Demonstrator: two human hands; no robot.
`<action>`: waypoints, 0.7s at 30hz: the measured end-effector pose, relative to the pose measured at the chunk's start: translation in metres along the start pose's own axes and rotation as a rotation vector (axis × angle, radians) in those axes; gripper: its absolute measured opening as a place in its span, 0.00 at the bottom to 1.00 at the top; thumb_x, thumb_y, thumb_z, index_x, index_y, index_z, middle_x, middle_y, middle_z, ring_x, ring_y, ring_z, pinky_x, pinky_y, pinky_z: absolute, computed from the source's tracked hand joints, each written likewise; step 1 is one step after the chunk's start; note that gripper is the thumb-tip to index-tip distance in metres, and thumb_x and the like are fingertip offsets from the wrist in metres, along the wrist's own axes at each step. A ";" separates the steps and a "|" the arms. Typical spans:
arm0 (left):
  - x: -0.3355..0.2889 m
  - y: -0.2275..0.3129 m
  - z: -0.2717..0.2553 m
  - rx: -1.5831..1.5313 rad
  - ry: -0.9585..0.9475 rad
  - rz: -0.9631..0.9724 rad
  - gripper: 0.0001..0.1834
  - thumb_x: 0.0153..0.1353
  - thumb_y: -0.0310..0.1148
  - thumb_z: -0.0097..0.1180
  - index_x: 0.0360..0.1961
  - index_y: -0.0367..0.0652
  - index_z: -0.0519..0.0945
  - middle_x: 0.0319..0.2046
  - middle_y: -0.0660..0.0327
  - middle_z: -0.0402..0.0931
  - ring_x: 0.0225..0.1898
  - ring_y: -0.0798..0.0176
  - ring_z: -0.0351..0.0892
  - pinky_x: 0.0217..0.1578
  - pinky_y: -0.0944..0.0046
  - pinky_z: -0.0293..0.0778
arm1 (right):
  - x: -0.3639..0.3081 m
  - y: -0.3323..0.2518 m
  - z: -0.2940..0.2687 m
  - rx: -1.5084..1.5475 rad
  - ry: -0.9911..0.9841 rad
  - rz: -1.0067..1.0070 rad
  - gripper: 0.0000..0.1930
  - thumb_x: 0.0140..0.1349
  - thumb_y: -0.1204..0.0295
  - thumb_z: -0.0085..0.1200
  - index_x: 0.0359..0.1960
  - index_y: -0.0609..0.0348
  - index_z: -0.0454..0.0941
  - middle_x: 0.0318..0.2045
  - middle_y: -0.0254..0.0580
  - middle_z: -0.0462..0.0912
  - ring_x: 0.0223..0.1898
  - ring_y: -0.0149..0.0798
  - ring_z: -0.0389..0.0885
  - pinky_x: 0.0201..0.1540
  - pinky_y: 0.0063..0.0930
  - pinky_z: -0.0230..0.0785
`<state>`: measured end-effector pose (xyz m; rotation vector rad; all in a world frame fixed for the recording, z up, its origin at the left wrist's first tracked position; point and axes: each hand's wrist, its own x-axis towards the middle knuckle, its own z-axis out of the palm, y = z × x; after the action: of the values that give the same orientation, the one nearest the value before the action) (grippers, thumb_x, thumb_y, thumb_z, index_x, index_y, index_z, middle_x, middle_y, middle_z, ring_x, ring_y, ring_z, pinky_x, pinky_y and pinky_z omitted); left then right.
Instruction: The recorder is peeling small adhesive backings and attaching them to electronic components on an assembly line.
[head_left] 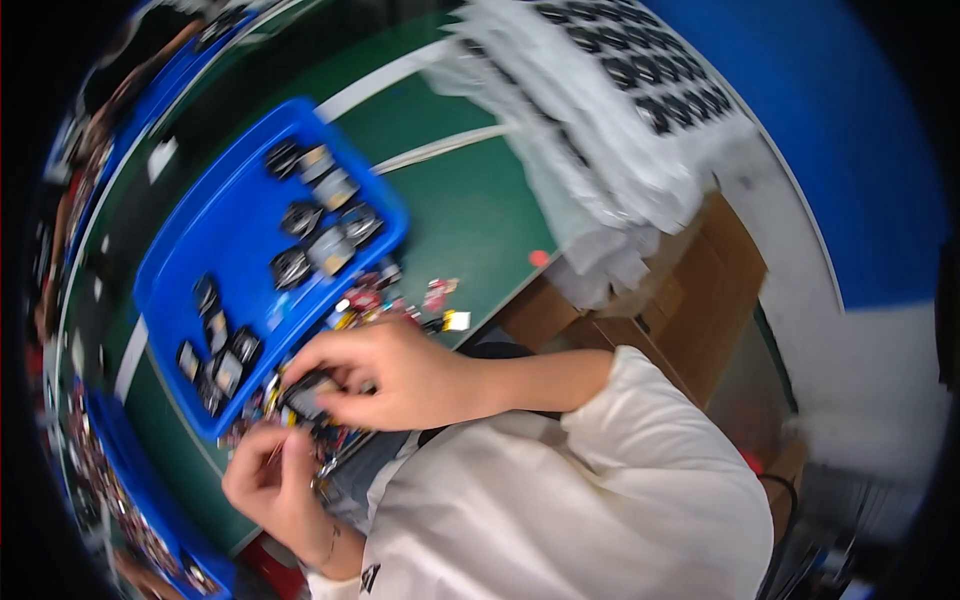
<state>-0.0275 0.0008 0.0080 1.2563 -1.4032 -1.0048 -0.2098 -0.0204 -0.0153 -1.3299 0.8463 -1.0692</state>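
In my right hand (400,375) I hold a small black part with a greyish face (303,398), fingers curled round it near the front edge of the table. Close below it is my left hand (275,483), its thumb and fingers drawn together in a pinch; what they hold, if anything, is too small to make out. Just beyond my hands stands a blue plastic bin (180,255) with several black round parts (291,268) and parts with pale labels (331,250) inside. A pile of small shiny, colourful pieces (365,298) lies between the bin and me, partly hidden by my hands.
Stacked white foam sheets (610,170) with rows of black parts (650,65) stand at the far right. Below them is an open cardboard box (700,300). More blue bins (150,495) and other people's arms (115,105) line the left. The table top (470,220) is green.
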 end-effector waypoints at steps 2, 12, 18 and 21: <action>0.001 0.007 0.011 0.014 0.023 -0.054 0.02 0.53 0.20 0.62 0.26 0.32 0.80 0.20 0.64 0.75 0.20 0.77 0.67 0.21 0.77 0.57 | -0.006 0.009 0.002 -0.056 0.044 -0.017 0.16 0.59 0.83 0.53 0.50 0.63 0.76 0.39 0.38 0.81 0.34 0.22 0.80 0.35 0.16 0.73; 0.000 -0.004 -0.004 0.104 0.042 -0.084 0.03 0.49 0.23 0.65 0.25 0.35 0.83 0.17 0.67 0.77 0.17 0.82 0.66 0.18 0.78 0.58 | -0.006 0.009 0.028 0.034 0.081 -0.024 0.16 0.58 0.85 0.54 0.50 0.66 0.77 0.43 0.42 0.81 0.37 0.25 0.80 0.35 0.19 0.77; 0.004 -0.008 -0.006 0.093 0.034 -0.069 0.02 0.49 0.22 0.63 0.25 0.35 0.83 0.19 0.65 0.79 0.19 0.81 0.69 0.19 0.78 0.60 | -0.004 0.012 0.030 -0.038 0.086 -0.050 0.16 0.58 0.83 0.55 0.50 0.66 0.77 0.42 0.43 0.83 0.33 0.26 0.82 0.33 0.20 0.77; 0.005 -0.008 -0.007 0.086 0.019 -0.111 0.02 0.49 0.22 0.63 0.26 0.35 0.83 0.19 0.65 0.79 0.19 0.81 0.70 0.19 0.78 0.61 | -0.004 0.005 0.031 -0.103 0.055 0.016 0.16 0.60 0.85 0.53 0.51 0.71 0.75 0.41 0.44 0.82 0.36 0.29 0.82 0.38 0.20 0.78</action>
<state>-0.0191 -0.0054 0.0025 1.4164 -1.3873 -1.0136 -0.1817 -0.0068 -0.0174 -1.3820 0.9630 -1.0656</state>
